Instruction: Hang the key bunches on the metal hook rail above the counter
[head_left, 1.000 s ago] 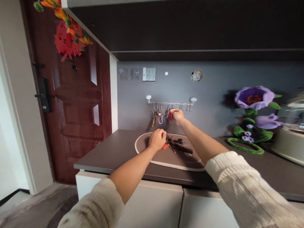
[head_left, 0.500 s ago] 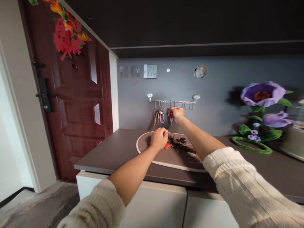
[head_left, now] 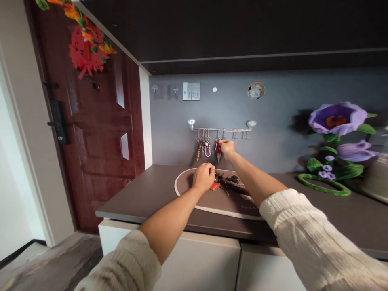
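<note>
Pinching red-tagged keys above counter back edge, right hand needs light grip; left hand curled, contents unclear.

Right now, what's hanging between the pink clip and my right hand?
In the head view, a bunch of red keys hangs between the pink clip and your right hand.

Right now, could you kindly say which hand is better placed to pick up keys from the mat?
Probably the left hand: it is over the mat, beside the keys, while the right hand is up at the red keychain under the rail.
</note>
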`<state>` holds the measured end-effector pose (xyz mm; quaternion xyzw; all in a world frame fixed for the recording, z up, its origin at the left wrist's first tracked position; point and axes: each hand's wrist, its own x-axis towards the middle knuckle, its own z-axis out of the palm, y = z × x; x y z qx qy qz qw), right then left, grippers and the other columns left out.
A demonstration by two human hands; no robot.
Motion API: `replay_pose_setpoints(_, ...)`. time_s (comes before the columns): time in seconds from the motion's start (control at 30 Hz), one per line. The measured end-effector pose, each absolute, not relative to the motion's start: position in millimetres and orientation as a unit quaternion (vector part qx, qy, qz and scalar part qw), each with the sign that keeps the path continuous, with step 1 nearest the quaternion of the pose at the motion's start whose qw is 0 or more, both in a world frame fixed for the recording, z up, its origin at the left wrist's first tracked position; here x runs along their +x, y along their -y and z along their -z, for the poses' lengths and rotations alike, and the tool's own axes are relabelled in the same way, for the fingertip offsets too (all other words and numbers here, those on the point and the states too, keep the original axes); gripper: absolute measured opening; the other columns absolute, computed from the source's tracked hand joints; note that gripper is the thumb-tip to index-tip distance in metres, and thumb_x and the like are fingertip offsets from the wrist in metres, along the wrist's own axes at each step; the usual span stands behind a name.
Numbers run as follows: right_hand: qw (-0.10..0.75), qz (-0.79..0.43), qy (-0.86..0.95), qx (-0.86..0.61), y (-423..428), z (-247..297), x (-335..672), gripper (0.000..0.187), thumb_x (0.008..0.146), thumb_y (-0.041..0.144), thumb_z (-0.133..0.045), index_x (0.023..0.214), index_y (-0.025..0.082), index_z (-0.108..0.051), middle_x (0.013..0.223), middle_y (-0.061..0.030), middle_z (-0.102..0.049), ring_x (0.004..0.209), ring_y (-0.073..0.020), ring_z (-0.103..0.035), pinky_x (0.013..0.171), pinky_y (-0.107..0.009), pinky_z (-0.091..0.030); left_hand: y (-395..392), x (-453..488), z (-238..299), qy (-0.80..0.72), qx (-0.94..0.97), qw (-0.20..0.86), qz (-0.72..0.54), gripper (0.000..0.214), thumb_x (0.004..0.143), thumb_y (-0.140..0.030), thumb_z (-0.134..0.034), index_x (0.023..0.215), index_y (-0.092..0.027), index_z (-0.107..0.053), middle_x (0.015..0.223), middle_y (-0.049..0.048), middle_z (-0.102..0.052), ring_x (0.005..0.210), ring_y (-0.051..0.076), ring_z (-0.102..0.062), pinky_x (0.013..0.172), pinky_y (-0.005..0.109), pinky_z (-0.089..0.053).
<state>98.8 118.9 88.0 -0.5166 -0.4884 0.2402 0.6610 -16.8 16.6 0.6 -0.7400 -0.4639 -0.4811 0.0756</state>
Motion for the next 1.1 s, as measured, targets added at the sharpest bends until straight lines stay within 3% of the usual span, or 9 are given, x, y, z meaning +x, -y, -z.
replay_pose_setpoints(0.23,0.649,-0.231,0.513,-0.513,-122.4,-82.7,101.8,0.009,0.071,0.017,-0.049,0.065,0.015,-0.055,0.054,0.0019,-0.052,0.045,-0.0067,-0.043,0.048,-0.020,-0.037,-15.4,-16.8,-0.8,0.464,-0.739,0.079,0.482,0.028,0.086,-0.027,-0.034,0.064,-0.018,-0.050,0.070,0.0024,-0.056,0.068,0.012,-0.050,0.062,0.025,-0.032)
replay_pose_setpoints(0.77,0.625,-0.327,0.553,-0.443,-83.5,-91.9,110.6,0.020,0.073,0.006,-0.041,0.058,0.015,-0.049,0.054,0.0005,-0.054,0.048,-0.0059,-0.046,0.051,-0.019,-0.040,-12.6,-17.8,-0.8,0.461,-0.753,0.091,0.460,0.026,0.085,-0.025,-0.035,0.068,-0.017,-0.053,0.073,0.0041,-0.058,0.071,0.014,-0.051,0.065,0.025,-0.035)
replay_pose_setpoints(1.1,0.602,-0.335,0.566,-0.454,-48.9,-91.8,115.8,0.016,0.077,0.008,-0.044,0.065,0.013,-0.054,0.066,-0.0025,-0.061,0.053,-0.0054,-0.051,0.052,-0.018,-0.039,-8.9,-17.1,-1.6,0.463,-0.760,0.117,0.441,0.026,0.085,-0.025,-0.035,0.070,-0.018,-0.054,0.073,0.0044,-0.058,0.072,0.015,-0.052,0.065,0.026,-0.035)
